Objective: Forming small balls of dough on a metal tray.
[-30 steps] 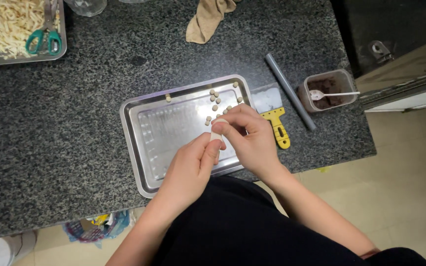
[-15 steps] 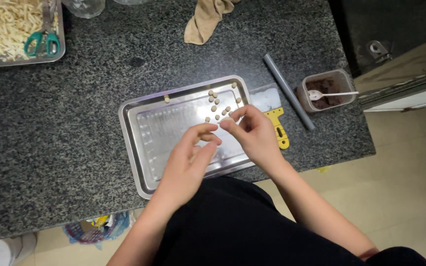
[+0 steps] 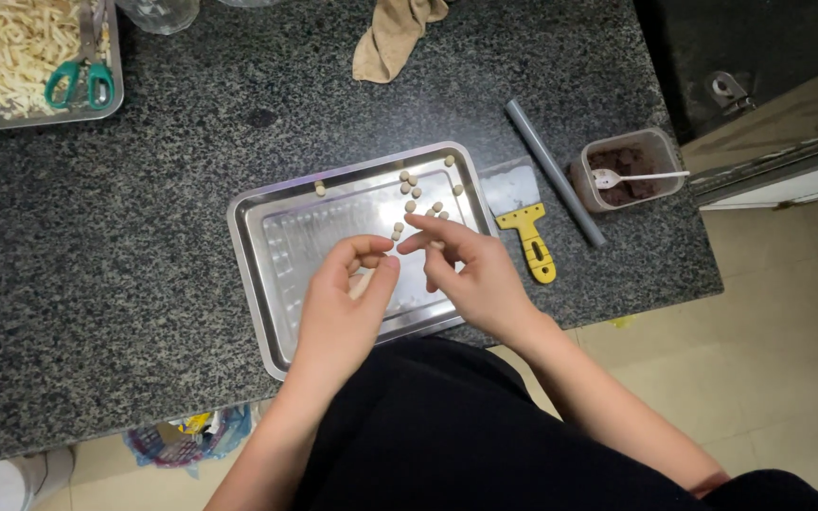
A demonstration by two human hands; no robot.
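My lap in dark cloth is closest, pressed up to the near edge of the granite counter (image 3: 97,284). Just past that edge sits the steel tray (image 3: 272,284), my landmark, its near rim almost at the counter's lip. My left hand (image 3: 343,303) hovers over the tray's middle, fingers curled, thumb and forefinger tips drawn close together; whether a pellet sits between them I cannot tell. My right hand (image 3: 471,270) is beside it over the tray's right half, forefinger stretched out toward the small beige dough pellets (image 3: 418,199), the other fingers loosely bent and apart, gripping nothing I can see. The pellets lie scattered in the tray's far right corner, one stray at the far rim. The tray's left half is bare metal, open room.

Right of the tray, touching its rim, lies a yellow-handled scraper (image 3: 523,227); beyond it a grey rod (image 3: 553,173), then a plastic tub with dark filling and a spoon (image 3: 627,170) near the counter's right edge. Far beyond the tray, a tan cloth (image 3: 395,33). Far left of it, a tray of pale strips (image 3: 11,57) with green scissors (image 3: 78,83). Tiled floor to the right.
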